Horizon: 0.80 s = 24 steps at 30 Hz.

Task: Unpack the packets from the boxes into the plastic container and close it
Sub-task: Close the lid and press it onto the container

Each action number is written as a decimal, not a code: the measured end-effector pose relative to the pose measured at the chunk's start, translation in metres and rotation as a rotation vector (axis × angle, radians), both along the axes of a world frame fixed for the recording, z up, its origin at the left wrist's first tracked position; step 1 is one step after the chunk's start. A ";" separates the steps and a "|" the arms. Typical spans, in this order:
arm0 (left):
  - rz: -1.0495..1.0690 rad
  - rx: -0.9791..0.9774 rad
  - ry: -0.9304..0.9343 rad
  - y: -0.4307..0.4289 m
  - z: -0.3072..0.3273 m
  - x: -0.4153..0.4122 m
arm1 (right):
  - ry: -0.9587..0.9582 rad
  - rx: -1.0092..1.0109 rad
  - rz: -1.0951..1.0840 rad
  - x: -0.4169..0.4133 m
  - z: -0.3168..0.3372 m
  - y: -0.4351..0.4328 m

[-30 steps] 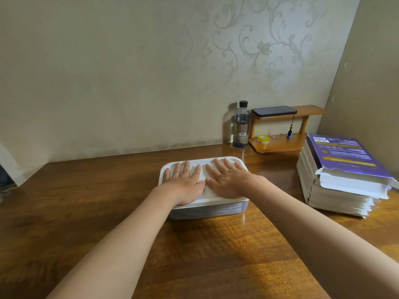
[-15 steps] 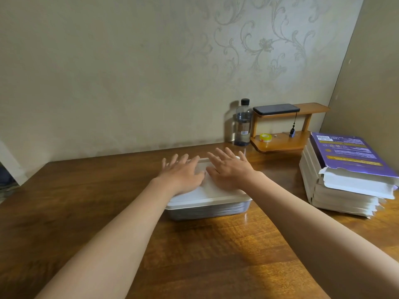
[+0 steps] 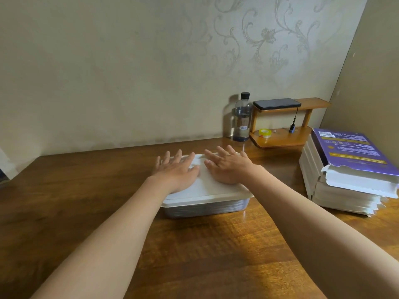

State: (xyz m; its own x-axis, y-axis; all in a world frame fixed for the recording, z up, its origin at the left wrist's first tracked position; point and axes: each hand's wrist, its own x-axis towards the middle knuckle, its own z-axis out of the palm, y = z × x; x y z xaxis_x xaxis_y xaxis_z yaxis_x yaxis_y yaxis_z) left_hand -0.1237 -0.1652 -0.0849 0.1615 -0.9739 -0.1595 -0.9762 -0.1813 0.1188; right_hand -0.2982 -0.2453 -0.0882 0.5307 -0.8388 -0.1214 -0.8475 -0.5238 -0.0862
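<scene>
A clear plastic container (image 3: 205, 209) sits mid-table with its white lid (image 3: 207, 188) on top; stacked packets show through its front wall. My left hand (image 3: 176, 172) lies flat on the lid's left half, fingers spread and straight. My right hand (image 3: 226, 167) lies flat on the right half, fingers spread too. The heels of both palms rest on the lid, while the fingertips look slightly raised over its far edge. A stack of flattened white boxes (image 3: 345, 180) with a purple printed top stands at the right of the table.
At the back stands a water bottle (image 3: 242, 119) next to a small wooden shelf (image 3: 282, 139) with a dark phone (image 3: 276, 104) on top and a tape roll (image 3: 265, 133) below. A side panel (image 3: 371, 78) rises at the right. The wooden table (image 3: 86, 186) stretches left.
Both hands slid toward the lid's far edge and their fingers lifted and spread. The camera tilted upward a little. The container has not moved.
</scene>
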 end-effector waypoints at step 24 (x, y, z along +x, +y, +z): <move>-0.049 0.006 -0.130 0.038 0.004 -0.012 | -0.055 -0.220 -0.032 -0.031 -0.001 0.021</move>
